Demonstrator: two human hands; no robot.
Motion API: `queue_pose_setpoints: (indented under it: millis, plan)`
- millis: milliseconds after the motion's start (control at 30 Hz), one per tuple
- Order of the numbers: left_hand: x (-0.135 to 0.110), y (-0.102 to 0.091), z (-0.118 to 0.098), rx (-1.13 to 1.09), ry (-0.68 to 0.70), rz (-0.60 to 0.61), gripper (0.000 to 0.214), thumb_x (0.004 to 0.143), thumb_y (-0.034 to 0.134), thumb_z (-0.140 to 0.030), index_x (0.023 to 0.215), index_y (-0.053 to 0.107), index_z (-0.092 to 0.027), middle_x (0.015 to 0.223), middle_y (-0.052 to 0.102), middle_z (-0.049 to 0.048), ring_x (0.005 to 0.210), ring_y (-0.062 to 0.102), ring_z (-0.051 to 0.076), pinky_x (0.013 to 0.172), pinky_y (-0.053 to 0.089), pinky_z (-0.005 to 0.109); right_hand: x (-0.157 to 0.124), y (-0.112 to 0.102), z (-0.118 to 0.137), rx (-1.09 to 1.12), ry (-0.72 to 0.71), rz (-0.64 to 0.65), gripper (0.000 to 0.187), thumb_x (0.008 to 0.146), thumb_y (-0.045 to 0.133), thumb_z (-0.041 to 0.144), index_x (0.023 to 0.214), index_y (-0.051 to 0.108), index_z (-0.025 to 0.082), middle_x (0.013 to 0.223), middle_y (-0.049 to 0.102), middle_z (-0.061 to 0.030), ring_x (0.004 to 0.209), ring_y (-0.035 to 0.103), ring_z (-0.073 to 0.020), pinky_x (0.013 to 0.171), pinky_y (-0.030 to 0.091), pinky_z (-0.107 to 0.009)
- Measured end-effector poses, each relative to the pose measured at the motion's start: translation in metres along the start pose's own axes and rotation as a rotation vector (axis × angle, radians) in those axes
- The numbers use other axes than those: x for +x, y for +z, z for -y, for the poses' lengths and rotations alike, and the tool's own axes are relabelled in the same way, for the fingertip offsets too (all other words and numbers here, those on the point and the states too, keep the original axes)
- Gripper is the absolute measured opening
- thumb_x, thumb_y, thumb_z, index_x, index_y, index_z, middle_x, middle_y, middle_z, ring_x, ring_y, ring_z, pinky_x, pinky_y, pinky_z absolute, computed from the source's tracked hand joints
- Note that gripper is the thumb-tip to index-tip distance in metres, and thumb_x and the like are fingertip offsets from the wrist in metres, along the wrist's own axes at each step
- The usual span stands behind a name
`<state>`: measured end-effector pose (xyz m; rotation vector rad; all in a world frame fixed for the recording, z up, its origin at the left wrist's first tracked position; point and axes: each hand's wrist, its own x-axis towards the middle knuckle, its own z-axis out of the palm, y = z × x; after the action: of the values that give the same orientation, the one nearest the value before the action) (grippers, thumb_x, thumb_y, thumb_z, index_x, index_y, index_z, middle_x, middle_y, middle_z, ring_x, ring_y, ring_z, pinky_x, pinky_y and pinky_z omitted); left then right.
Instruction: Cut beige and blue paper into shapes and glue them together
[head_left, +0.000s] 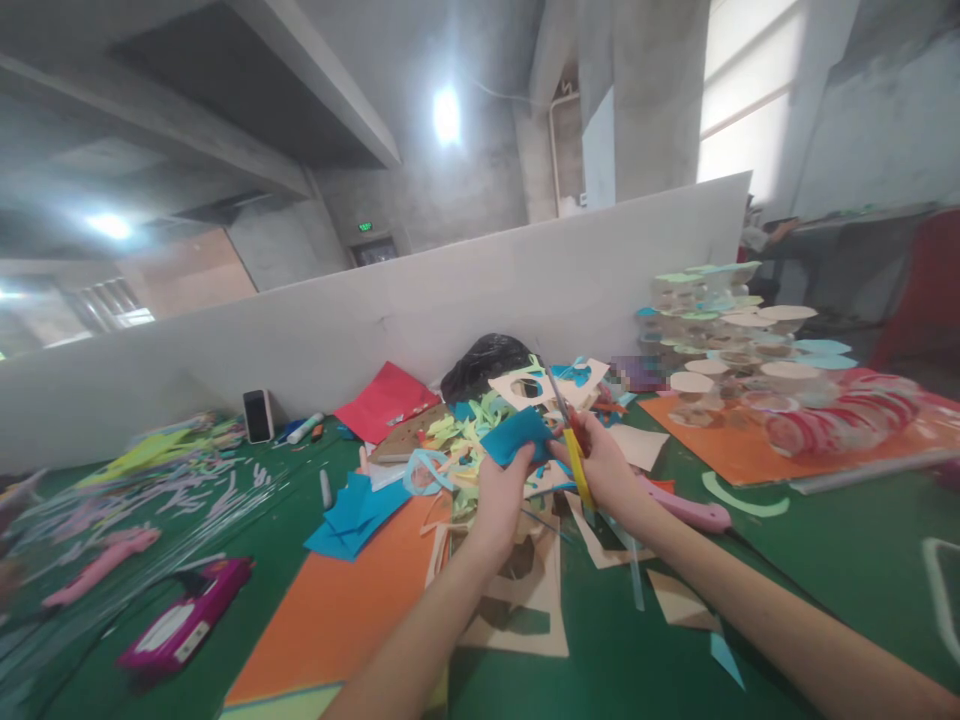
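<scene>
My left hand (501, 492) is closed on a blue piece of paper (516, 435), held up over the table's middle. My right hand (606, 468) grips a pair of scissors with yellow handles (576, 462); the blades (556, 392) point up and away, just right of the blue paper. Below both hands lies a heap of paper scraps (465, 440) in green, yellow and beige, and beige sheets with cut-out holes (525, 600).
An orange sheet (337, 610), blue pieces (352, 510), a red sheet (382, 400), a black bag (484, 360) and a phone (257, 415) lie on the green table (825, 560). Stacked paper discs (727, 340) stand right; a magenta tool (187, 620) lies left. A white partition (375, 320) runs behind.
</scene>
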<state>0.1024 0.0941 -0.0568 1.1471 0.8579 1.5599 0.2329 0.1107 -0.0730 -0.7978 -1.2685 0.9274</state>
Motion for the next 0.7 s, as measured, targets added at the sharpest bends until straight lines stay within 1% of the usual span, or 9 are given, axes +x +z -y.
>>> queue_pose_setpoints:
  millis: [67,167,333,533,700]
  plan:
    - [-0.001,0.001,-0.002,-0.009,-0.002,-0.017,0.024,0.07,0.073,-0.028,0.09,0.07,-0.014,0.094,0.075,0.007,0.083,0.069,0.02,0.085,0.055,0.037,0.001,-0.001,-0.002,-0.016,0.011,0.022,0.04,0.068,0.074,0.045,0.088,0.047,0.023,0.079,0.055,0.0025,0.075,0.055,-0.0177,0.068,0.045,-0.031]
    - [-0.002,0.002,-0.004,-0.026,-0.007,-0.034,0.025,0.068,0.075,-0.027,0.088,0.069,-0.014,0.089,0.074,0.006,0.078,0.069,0.019,0.08,0.056,0.035,0.002,-0.003,-0.007,-0.053,0.047,0.033,0.042,0.068,0.074,0.045,0.091,0.047,0.023,0.079,0.055,0.0028,0.075,0.055,-0.018,0.07,0.044,-0.032]
    - [-0.001,0.001,-0.004,-0.027,-0.014,-0.047,0.023,0.067,0.075,-0.027,0.085,0.068,-0.015,0.085,0.074,0.0055,0.076,0.069,0.019,0.078,0.056,0.035,0.003,-0.003,-0.011,-0.06,0.067,0.031,0.041,0.068,0.073,0.045,0.091,0.048,0.023,0.077,0.055,0.0032,0.074,0.055,-0.0181,0.069,0.044,-0.032]
    - [0.0,0.0,-0.002,-0.017,-0.013,-0.05,0.021,0.068,0.074,-0.027,0.084,0.068,-0.015,0.083,0.073,0.0046,0.075,0.067,0.017,0.078,0.056,0.033,0.001,-0.001,-0.006,-0.041,0.077,0.03,0.042,0.065,0.075,0.045,0.088,0.049,0.022,0.076,0.057,0.0025,0.073,0.056,-0.0182,0.067,0.044,-0.031]
    - [0.001,-0.001,0.0,-0.008,-0.02,-0.026,0.021,0.071,0.074,-0.032,0.082,0.068,-0.015,0.083,0.073,0.0047,0.075,0.067,0.017,0.077,0.054,0.031,-0.001,0.001,0.003,-0.022,0.111,0.004,0.045,0.06,0.076,0.05,0.083,0.048,0.022,0.071,0.054,0.004,0.063,0.051,-0.0154,0.058,0.04,-0.028]
